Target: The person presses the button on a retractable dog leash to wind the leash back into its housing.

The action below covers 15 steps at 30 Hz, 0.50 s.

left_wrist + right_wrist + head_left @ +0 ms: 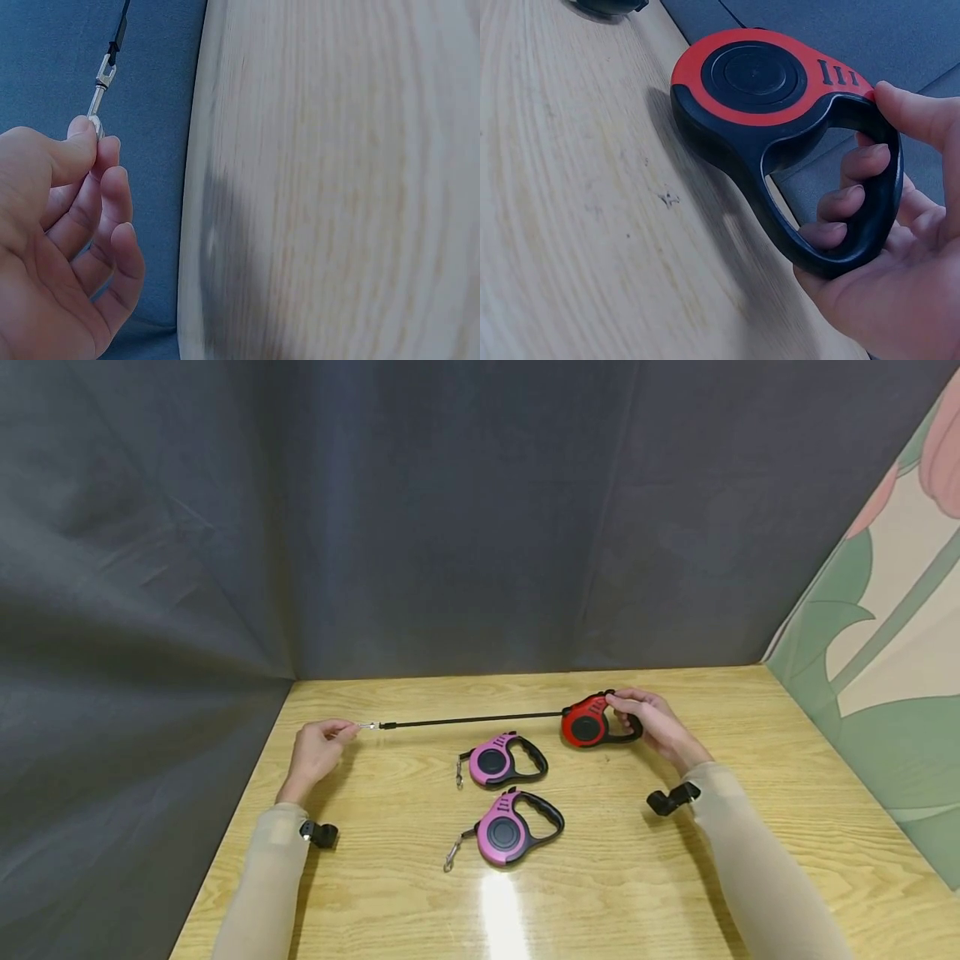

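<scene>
My right hand [651, 720] grips the black loop handle of a red retractable dog leash [587, 723], its fingers curled through the loop and the thumb at the top near the red casing [739, 79]. From that casing a black cord [472, 720] runs straight and taut to the left. At its far end my left hand [318, 752] pinches the silver metal clip [96, 101] between thumb and index finger, the other fingers loosely curled. Two pink retractable leashes lie below the cord: an upper one [491, 763] and a lower one [504, 833], each with a short clip out to the left.
The wooden table [600, 893] carries everything. A dark cloth [450, 527] hangs behind it and along the left side. On the right stands a floral-patterned panel [862, 693]. Each wrist wears a small black camera on a strap.
</scene>
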Available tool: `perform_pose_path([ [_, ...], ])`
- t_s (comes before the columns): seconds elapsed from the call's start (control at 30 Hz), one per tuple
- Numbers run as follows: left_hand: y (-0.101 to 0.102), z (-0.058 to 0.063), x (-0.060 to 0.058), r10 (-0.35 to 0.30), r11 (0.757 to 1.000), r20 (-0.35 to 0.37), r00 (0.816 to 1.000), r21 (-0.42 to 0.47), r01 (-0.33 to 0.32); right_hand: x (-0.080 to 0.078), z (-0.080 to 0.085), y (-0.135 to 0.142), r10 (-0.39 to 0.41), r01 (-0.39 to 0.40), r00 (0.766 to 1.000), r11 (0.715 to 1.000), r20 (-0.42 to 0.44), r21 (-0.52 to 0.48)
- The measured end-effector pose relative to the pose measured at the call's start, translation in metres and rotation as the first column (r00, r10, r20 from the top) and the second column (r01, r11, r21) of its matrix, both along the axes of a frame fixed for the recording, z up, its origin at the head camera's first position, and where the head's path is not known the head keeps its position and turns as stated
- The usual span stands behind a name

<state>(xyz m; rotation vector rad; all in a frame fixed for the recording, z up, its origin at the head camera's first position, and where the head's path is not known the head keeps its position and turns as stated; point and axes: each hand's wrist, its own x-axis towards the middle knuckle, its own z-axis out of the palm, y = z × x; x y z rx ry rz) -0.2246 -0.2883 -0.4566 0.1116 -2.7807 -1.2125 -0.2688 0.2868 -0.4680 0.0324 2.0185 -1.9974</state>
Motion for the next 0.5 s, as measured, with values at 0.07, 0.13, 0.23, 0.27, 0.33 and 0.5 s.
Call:
perform_pose_path([
  [0.07,0.0001,0.0001,-0.0003,0.002,1.000,-0.007,1.000,0.004,-0.002,-0.0004,0.0003,-0.0004,0.000,0.000,1.000,1.000,0.001,-0.009],
  [0.13,0.0002,-0.0001,-0.0006,0.001,1.000,-0.012,1.000,0.011,-0.001,-0.0006,0.0008,-0.0008,-0.001,0.001,1.000,1.000,0.000,-0.012],
  [0.23,0.0010,-0.0014,-0.0002,-0.003,1.000,-0.006,1.000,0.022,0.003,-0.0008,0.0009,-0.0016,0.000,0.000,1.000,1.000,-0.002,-0.009],
  [0.27,0.0011,-0.0017,0.0002,-0.005,1.000,-0.001,1.000,0.023,0.005,-0.0007,0.0012,-0.0022,-0.001,0.001,1.000,1.000,-0.001,-0.007],
  [0.33,0.0013,-0.0023,0.0008,-0.006,1.000,0.008,1.000,0.022,0.005,-0.0009,0.0015,-0.0038,-0.003,0.003,1.000,1.000,0.001,-0.001],
  [0.5,0.0024,0.0002,0.0038,-0.002,1.000,0.010,1.000,-0.003,0.002,0.0007,0.0046,-0.0061,0.013,-0.013,1.000,1.000,-0.002,0.018],
])
